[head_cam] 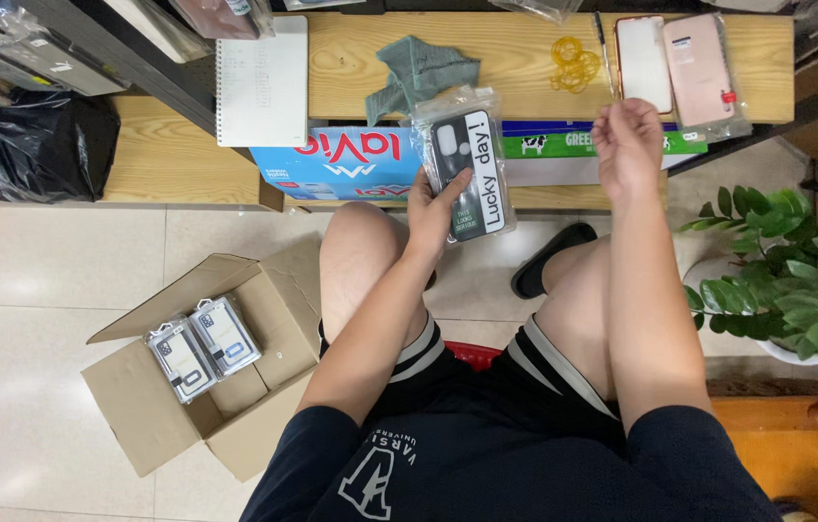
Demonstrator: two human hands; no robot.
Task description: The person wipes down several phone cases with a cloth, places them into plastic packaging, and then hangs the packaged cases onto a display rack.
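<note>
Seated person, viewed from above, two bare knees apart over a tiled floor. Left hand (431, 211) is closed around one bagged phone case (467, 164), dark, in a clear plastic sleeve, held upright in front of the knees, thumb across its lower face. Right hand (628, 145) is raised beside it, fingers pinched together; whether anything is held between them cannot be told. One black sandal (549, 259) lies on the floor between the legs. To the left, one open cardboard box (235, 425) holds two packaged cases (202, 345) side by side. One potted plant (796, 280) stands at right. Further off, the wooden shelf (525, 58) carries one spiral notebook (262, 81), one grey-green cloth (423, 72), one loose heap of yellow rubber bands (573, 63), uncounted, and two bagged phones (680, 66). One black bag (27, 145) sits far left.
</note>
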